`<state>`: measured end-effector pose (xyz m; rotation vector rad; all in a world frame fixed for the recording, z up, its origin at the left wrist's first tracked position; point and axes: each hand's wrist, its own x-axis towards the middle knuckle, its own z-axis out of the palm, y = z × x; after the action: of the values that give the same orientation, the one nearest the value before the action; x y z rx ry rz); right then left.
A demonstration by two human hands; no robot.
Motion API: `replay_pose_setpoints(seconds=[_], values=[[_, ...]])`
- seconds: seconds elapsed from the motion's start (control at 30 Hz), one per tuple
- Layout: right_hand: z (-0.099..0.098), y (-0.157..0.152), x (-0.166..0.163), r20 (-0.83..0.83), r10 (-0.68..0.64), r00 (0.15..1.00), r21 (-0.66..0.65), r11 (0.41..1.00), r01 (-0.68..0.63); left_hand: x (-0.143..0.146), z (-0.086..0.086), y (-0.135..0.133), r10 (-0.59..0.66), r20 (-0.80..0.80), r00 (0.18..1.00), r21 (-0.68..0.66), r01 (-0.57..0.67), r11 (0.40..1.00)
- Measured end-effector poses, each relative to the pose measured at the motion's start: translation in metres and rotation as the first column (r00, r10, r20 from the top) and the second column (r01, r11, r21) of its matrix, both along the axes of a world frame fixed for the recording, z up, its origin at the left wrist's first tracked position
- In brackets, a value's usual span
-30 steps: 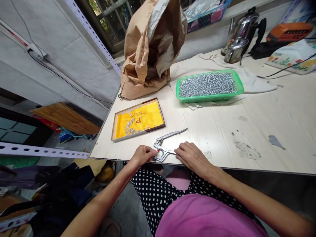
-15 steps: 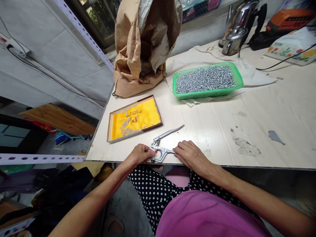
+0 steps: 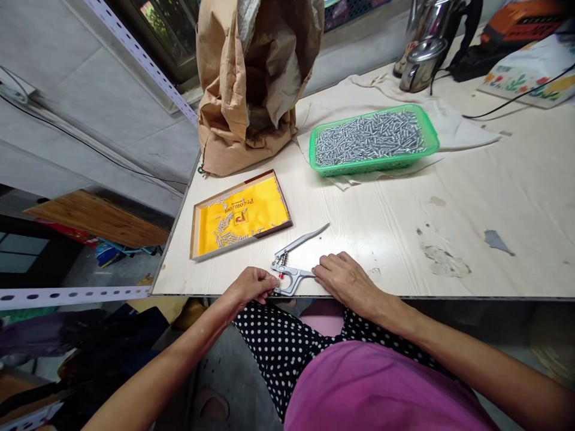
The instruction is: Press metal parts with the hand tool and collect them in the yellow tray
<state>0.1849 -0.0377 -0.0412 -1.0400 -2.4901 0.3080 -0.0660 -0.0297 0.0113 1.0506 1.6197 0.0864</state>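
Metal snap pliers [image 3: 294, 258] lie at the near edge of the pale wooden table [image 3: 494, 197], their handles open. My left hand [image 3: 250, 284] is pinched closed at the jaw end of the pliers; what its fingertips hold is too small to name. My right hand [image 3: 345, 279] rests palm down over the lower handle, fingers curled on it. Just behind them sits a yellow-lined shallow box [image 3: 239, 214] with several small metal pieces in it.
A green plastic basket [image 3: 375, 141] full of small metal parts stands on a white cloth [image 3: 453, 129]. A crumpled brown paper sack [image 3: 256, 78] stands at the back left. Steel kettles [image 3: 422, 48], a black cable and printed fabric are at the back right.
The view has tilted down and shifted slightly; both hands and the pliers stay in the same place on the table edge.
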Motion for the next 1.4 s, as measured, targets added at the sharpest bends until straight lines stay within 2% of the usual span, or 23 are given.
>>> replay_pose_setpoints(seconds=[0.17,0.33,0.43,0.63,0.8,1.0,1.13,1.23,1.3,1.33,1.4], values=[[0.002,-0.001,0.001,0.019,-0.008,1.0,-0.043,0.999,0.009,-0.001,-0.002,0.005,-0.076,-0.023,0.997,-0.043,0.075,0.996],[0.016,0.012,0.014,-0.018,-0.006,1.0,-0.138,0.99,0.003,-0.002,-0.002,0.009,-0.083,-0.005,0.997,-0.074,0.082,0.994],[0.021,0.031,0.021,0.058,-0.025,0.998,-0.11,0.993,0.031,0.0,0.0,0.011,-0.089,-0.018,0.996,-0.099,0.087,0.991],[0.019,0.054,0.018,0.214,0.081,0.974,-0.113,0.992,-0.057,0.007,0.008,0.015,-0.095,-0.068,0.993,-0.15,0.084,0.985],[0.029,0.05,0.015,0.231,0.086,0.969,-0.064,0.995,-0.073,0.006,0.007,0.013,-0.087,-0.053,0.995,-0.13,0.08,0.988],[0.042,0.042,0.014,0.201,0.081,0.976,-0.088,0.994,-0.064,0.003,0.001,0.011,-0.086,-0.048,0.995,-0.116,0.08,0.99],[0.04,0.038,0.014,0.206,0.08,0.975,-0.105,0.993,-0.059,0.003,0.0,0.01,-0.085,-0.065,0.994,-0.101,0.078,0.992],[0.034,0.035,0.014,0.167,0.075,0.983,-0.086,0.994,-0.061,0.007,0.007,0.006,-0.17,-0.193,0.966,-0.056,0.162,0.985],[0.028,0.033,0.013,0.137,0.078,0.988,-0.075,0.995,-0.068,0.015,0.014,-0.001,-0.246,-0.395,0.885,0.117,0.314,0.942],[0.026,0.032,0.013,0.126,0.079,0.989,-0.073,0.995,-0.071,0.021,0.018,-0.005,-0.256,-0.502,0.826,0.223,0.41,0.885],[0.022,0.031,0.012,0.11,0.079,0.991,-0.073,0.995,-0.071,0.036,0.022,-0.01,-0.245,-0.64,0.728,0.392,0.584,0.711]])
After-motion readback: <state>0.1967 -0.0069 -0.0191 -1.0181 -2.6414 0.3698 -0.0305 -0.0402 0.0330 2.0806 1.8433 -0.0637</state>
